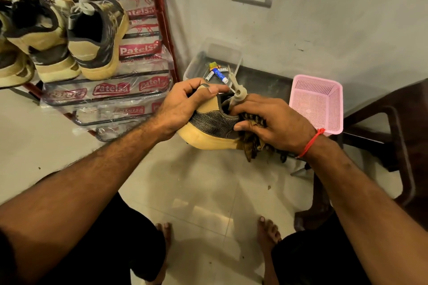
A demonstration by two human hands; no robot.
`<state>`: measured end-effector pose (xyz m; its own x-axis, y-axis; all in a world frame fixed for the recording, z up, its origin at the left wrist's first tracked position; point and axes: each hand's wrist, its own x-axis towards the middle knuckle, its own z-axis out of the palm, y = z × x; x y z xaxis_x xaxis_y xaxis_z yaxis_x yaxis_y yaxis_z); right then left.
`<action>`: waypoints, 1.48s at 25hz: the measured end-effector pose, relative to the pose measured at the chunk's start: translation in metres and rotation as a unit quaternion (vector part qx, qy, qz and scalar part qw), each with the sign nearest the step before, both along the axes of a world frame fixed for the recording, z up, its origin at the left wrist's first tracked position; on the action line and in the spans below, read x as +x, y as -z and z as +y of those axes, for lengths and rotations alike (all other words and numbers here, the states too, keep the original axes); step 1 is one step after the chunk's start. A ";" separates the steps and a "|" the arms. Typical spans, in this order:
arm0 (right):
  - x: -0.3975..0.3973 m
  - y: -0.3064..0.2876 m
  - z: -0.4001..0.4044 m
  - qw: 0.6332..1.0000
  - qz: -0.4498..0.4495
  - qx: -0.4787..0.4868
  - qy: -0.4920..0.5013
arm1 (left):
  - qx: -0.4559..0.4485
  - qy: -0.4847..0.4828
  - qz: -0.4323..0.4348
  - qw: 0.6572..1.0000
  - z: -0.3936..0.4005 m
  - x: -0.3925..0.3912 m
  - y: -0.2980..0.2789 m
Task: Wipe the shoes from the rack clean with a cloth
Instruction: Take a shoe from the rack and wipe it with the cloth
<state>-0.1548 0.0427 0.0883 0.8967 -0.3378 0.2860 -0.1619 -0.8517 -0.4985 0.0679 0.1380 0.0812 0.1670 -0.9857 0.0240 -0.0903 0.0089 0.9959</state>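
Tan-and-grey shoe, in hand, under the cloth.

Item: one shoe, held up above the floor tiles. My left hand grips its heel, fingers curled over the collar. My right hand clutches a dark patterned cloth bunched against the side, near the opening and laces. Beyond: a pink basket and a clear tub with small batteries, by the wall. Farthest left: the rack, plastic-wrapped, bearing at least three more tan shoes. Progress, as I judge it: wiping underway on this one; the shoes on the rack look scuffed, so most likely remain to do.
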 end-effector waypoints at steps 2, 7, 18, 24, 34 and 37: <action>0.000 0.000 0.002 0.999 -0.042 0.003 0.030 | -0.004 -0.001 0.017 1.000 -0.004 -0.004 -0.002; 0.000 0.007 0.004 0.990 -0.046 0.008 0.131 | -0.173 0.043 -0.296 0.938 -0.006 0.001 -0.001; 0.013 0.011 0.012 0.988 -0.007 -0.033 0.150 | -0.063 0.027 -0.501 0.863 0.001 -0.014 0.015; 0.012 -0.003 0.014 0.959 -0.154 0.021 0.236 | -0.063 -0.109 -0.405 0.905 -0.006 0.003 0.016; 0.030 0.006 0.043 0.962 -0.171 0.032 0.212 | -0.062 -0.167 -0.308 0.935 -0.010 -0.006 0.026; 0.031 0.014 0.045 0.964 -0.048 -0.033 0.260 | -0.074 -0.181 -0.298 0.934 -0.010 -0.007 0.027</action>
